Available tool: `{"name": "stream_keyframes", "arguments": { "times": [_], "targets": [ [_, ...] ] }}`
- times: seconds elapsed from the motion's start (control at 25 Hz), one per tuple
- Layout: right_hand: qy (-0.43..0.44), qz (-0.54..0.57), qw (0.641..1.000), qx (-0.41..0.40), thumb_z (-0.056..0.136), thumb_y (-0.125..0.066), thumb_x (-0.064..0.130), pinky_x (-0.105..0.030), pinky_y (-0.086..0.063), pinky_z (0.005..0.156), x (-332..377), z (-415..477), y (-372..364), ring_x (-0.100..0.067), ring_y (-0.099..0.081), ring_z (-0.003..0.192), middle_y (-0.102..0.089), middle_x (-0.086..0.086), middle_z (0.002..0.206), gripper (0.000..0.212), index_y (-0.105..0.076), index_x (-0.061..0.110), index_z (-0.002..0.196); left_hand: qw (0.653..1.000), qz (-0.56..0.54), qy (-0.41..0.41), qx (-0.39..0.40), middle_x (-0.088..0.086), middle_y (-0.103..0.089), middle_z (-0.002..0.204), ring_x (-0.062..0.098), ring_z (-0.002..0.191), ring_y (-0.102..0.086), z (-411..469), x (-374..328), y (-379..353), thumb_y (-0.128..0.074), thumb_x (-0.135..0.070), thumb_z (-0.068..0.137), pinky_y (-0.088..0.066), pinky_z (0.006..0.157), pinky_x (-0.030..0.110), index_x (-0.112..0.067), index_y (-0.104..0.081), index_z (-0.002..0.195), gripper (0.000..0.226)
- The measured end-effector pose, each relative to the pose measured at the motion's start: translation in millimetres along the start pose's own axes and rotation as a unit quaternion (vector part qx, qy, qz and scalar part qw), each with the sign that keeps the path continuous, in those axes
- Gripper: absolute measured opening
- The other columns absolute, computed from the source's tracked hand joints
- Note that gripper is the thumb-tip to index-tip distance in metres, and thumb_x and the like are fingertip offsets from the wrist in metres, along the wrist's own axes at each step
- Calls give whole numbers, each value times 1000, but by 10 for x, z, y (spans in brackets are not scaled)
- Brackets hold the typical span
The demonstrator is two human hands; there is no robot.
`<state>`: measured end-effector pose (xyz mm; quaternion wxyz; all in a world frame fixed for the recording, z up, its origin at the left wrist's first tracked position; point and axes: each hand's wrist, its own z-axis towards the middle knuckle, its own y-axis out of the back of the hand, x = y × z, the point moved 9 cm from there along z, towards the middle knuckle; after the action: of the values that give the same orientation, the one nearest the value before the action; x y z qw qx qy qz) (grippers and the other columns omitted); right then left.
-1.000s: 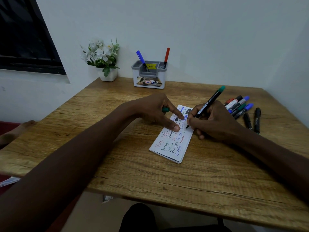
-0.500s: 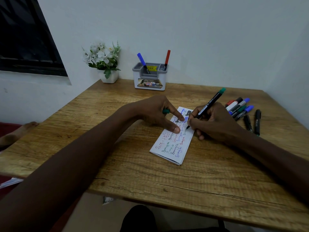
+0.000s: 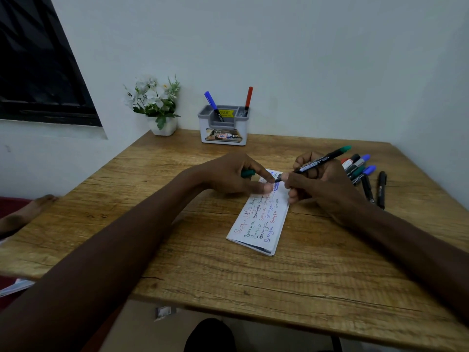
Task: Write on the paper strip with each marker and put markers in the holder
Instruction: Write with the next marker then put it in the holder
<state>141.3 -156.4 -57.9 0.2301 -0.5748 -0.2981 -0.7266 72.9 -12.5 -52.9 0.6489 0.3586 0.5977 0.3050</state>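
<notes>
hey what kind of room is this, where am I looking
Probably a small home study corner: a wooden desk pushed against a plain white wall, a marker holder and a small potted flower at the back, and a dark window on the left.

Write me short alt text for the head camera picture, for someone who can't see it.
A right hand holds a green-ended black marker over a white paper strip on a wooden table, while the left hand grips a green cap. A grey holder with blue and red markers stands behind.
</notes>
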Motion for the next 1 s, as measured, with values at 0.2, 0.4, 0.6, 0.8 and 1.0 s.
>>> {"name": "stream_keyframes", "arguments": {
  "times": [0.2,0.4,0.6,0.8,1.0],
  "targets": [
    [34,-1,998,-56,80,-83,16,-30,-57,57,16,1,135,-19,-63,56,-70,-12,74,20,-68,8,90,989,-137,36,-31,4,-60,78,17,69,-47,-46,89,88,-37,-30,110,-39,61,21,-20,-67,131,37],
    [12,144,989,-30,95,-63,12,-33,-60,62,-33,57,133,-22,-70,65,-73,-15,77,12,-69,4,89,985,-163,15,-59,-5,-72,77,12,69,-59,-29,47,65,-56,-19,103,-49,65,26,-12,-63,126,25],
    [-9,251,968,-3,94,-35,12,-37,-62,63,-10,68,71,-26,-73,64,-73,-20,74,35,-66,-4,89,975,-192,-4,-113,6,-79,98,23,96,-76,2,74,112,-78,-14,88,-59,87,44,-2,-67,109,27],
    [-4,216,976,13,94,-46,4,-41,-64,70,-8,45,16,-32,-76,73,-72,-25,78,14,-55,7,84,972,-195,-27,-132,9,-79,95,18,82,-75,7,57,116,-76,-11,88,-60,74,33,1,-71,105,21],
    [10,131,991,13,87,-72,5,-35,-64,68,-3,9,16,-30,-75,75,-74,-23,82,6,-69,-1,87,971,-190,-43,-137,12,-78,92,23,72,-72,8,33,102,-74,-11,90,-63,69,38,-1,-76,106,19]
  ]
}}
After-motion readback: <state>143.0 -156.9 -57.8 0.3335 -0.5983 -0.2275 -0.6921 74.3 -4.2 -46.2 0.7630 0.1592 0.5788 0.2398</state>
